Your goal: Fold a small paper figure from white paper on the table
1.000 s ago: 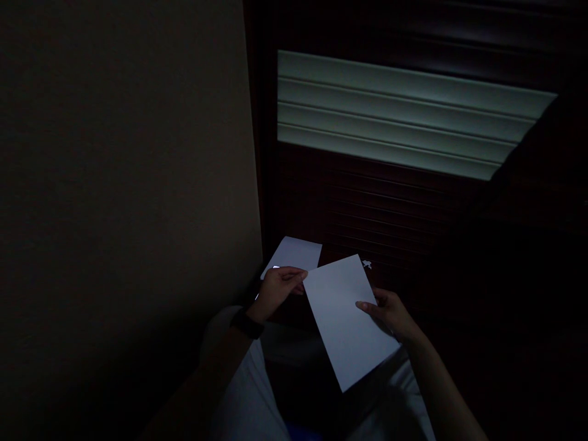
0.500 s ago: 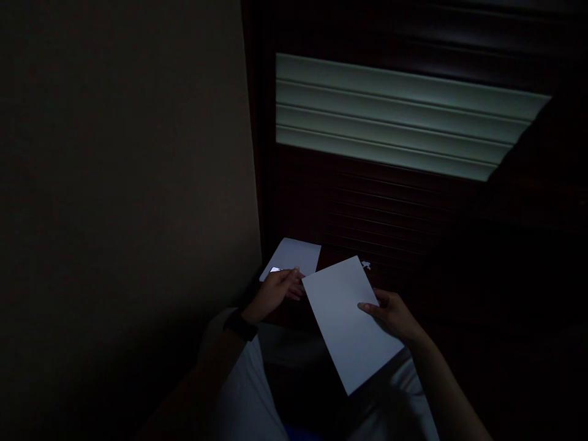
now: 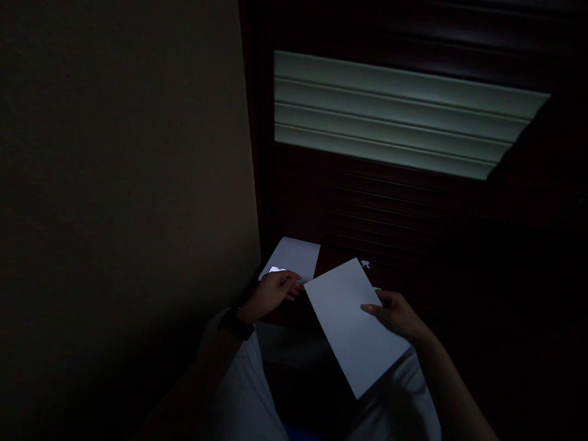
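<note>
Very dim throughout, with most detail lost in shadow. Gripping a white sheet (image 3: 353, 324) at its right edge with the right hand (image 3: 397, 315): thumb on top, the other fingers hidden under the paper. Held tilted in the air above the lap, far corner towards the table (image 3: 340, 260), near corner low over pale clothing (image 3: 243, 392). Reaching with the left hand (image 3: 271, 294) to just beside the sheet's upper-left corner, fingers (image 3: 294, 283) loosely curled; impossible to tell whether touching the paper or pinching anything. Wearing a dark band (image 3: 236, 323) at that wrist. Behind the left hand, flat on the table, a second sheet (image 3: 296, 256), near edge covered by the knuckles. At that edge, a small bright patch (image 3: 277, 269), too small to identify. Just beyond the held sheet's far corner, a tiny white scrap (image 3: 365, 264), shape unclear. Further back, a dark slatted panel (image 3: 367, 202) crossed by a pale lit band (image 3: 399, 113); to the left, a plain wall (image 3: 124, 184). Both forearms cut off at the bottom edge.
</note>
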Tool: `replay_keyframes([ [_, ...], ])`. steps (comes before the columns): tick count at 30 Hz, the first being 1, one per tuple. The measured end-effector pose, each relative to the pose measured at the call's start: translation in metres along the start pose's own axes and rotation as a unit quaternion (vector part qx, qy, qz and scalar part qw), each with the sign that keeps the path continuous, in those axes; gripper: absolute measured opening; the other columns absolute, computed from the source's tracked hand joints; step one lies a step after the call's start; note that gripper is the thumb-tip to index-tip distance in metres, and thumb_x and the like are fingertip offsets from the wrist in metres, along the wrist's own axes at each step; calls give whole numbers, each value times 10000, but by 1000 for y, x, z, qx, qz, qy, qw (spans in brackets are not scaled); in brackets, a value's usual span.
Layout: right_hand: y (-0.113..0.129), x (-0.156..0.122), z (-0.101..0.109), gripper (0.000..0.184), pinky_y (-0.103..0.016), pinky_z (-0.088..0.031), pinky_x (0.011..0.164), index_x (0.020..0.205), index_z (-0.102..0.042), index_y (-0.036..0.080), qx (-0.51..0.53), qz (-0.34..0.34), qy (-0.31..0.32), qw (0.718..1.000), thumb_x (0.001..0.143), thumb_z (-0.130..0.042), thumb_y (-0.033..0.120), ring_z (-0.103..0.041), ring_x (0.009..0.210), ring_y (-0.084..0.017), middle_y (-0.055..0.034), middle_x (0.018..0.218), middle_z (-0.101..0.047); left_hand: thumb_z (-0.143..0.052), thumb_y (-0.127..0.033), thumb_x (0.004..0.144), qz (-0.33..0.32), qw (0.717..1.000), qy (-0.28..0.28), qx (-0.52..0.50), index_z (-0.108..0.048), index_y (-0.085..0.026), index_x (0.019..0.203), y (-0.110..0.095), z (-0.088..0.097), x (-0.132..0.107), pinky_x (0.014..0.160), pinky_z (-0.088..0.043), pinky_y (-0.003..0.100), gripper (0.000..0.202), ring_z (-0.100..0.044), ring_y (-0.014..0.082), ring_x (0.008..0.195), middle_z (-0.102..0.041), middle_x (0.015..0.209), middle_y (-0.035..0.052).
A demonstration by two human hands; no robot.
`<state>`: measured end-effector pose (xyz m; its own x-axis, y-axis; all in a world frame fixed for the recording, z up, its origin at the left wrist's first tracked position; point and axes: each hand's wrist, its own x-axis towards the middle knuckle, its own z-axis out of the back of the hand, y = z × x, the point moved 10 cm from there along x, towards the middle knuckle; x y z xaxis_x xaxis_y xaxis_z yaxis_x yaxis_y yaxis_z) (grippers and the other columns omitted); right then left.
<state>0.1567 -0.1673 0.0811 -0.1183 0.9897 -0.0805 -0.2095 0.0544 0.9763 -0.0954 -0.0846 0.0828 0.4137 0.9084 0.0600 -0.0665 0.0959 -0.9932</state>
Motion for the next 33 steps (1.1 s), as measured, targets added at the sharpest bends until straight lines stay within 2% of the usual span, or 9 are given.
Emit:
replay_keyframes([
  [2,-1,0,-1,360,-283,-470,546,903,-661,115,-3,-4,12,1000,679,-673,396,-617,635,-195,-65,775,-676,-519,-473,765,18,1000,-2,-18,-616,-113,948,2,-1,1,559,-525,285,415,-647,198,712,-668,888,132],
  [5,-1,0,-5,332,-274,-461,539,860,-665,111,-20,-6,31,999,678,-676,389,-611,633,-191,-62,758,-672,-567,-479,727,37,996,80,-21,-619,-112,977,1,-22,-3,562,-537,304,447,-648,204,708,-670,907,124],
  [7,2,-1,-8,317,-264,-452,536,829,-668,110,-32,-5,41,999,683,-672,391,-601,625,-180,-55,738,-665,-613,-472,689,46,993,106,-2,-635,-96,905,1,-31,-7,535,-536,299,435,-645,193,634,-679,805,107],
  [11,5,-2,-8,346,-266,-449,534,815,-663,104,-35,-19,40,998,711,-633,432,-598,622,-181,-61,731,-659,-612,-468,695,36,995,88,3,-625,-91,821,1,-32,-4,517,-538,296,398,-635,179,577,-666,713,86],
  [15,2,1,-4,414,-265,-451,516,964,-628,128,-16,-33,24,999,690,-653,437,-608,631,-190,-67,794,-663,-589,-482,711,20,998,49,-23,-607,-108,834,2,-26,2,522,-547,314,395,-640,189,600,-653,706,75],
  [17,1,5,-1,431,-258,-446,506,987,-617,136,-9,-26,17,999,670,-676,422,-600,609,-178,-59,782,-660,-587,-487,712,24,998,47,-35,-595,-110,835,4,-27,4,514,-548,325,397,-642,195,597,-650,705,75],
  [22,-1,10,5,378,-269,-452,525,951,-620,121,14,-18,19,1000,729,-621,427,-602,608,-176,-67,778,-660,-652,-441,675,49,990,117,-56,-583,-100,881,10,-42,1,541,-550,346,404,-653,213,627,-665,793,112],
  [27,-1,13,-2,423,-289,-470,560,1055,-589,150,13,-19,68,997,716,-644,396,-620,686,-203,-70,868,-664,-624,-431,714,40,992,105,-66,-593,-82,867,12,-39,8,591,-550,367,382,-657,222,638,-670,754,121],
  [33,-8,27,10,408,-300,-475,581,1041,-601,149,30,-14,60,998,702,-663,366,-617,687,-198,-60,874,-662,-602,-411,743,55,983,163,-69,-609,-71,931,17,-45,13,651,-541,387,388,-659,240,720,-669,864,164],
])
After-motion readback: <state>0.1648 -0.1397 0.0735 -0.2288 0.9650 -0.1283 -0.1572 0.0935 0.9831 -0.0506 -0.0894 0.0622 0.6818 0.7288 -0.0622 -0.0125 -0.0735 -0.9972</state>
